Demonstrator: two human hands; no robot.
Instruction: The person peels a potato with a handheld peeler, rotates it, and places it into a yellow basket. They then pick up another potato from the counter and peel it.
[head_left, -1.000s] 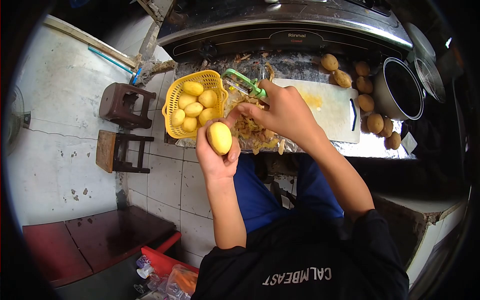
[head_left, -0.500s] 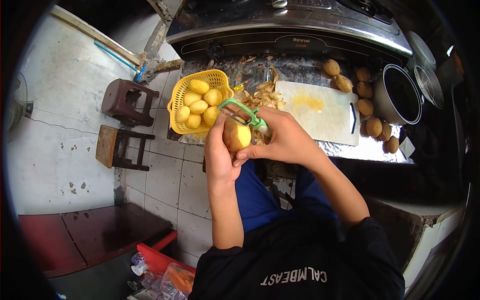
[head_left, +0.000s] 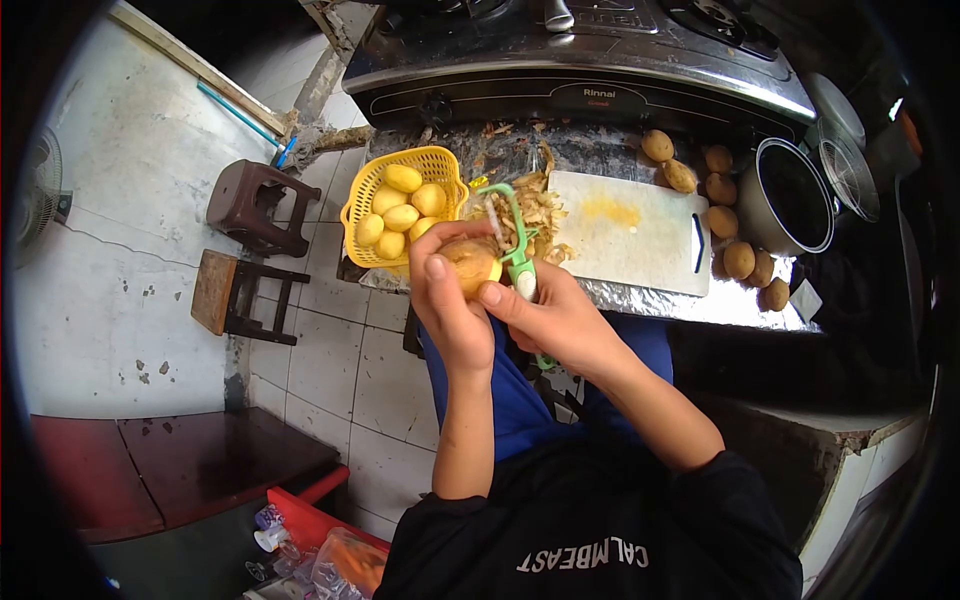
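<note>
My left hand [head_left: 455, 315] is closed around a partly peeled potato [head_left: 468, 266], its brown skin facing up and a pale peeled strip at the right end. In my right hand [head_left: 550, 318] is a green peeler [head_left: 522, 262], its blade end pointing up, just right of the potato. My right thumb rests near the potato's lower right side. Beyond my hands, a heap of peelings [head_left: 540, 215] lies by the white cutting board [head_left: 650, 262]. To the left, a yellow basket [head_left: 357, 192] holds several peeled potatoes [head_left: 402, 178].
Several unpeeled potatoes [head_left: 739, 260] lie right of the board, beside a metal pot [head_left: 760, 195]. A Rinnai stove [head_left: 580, 98] stands along the back. At left are a brown plastic stool [head_left: 240, 205] and a wooden-topped stool [head_left: 213, 290] on the tiled floor.
The potato has been turned in my left hand, so more brown skin shows. My right hand has drawn down slightly, and the peeler has swung from slanting across the potato to upright beside it.
</note>
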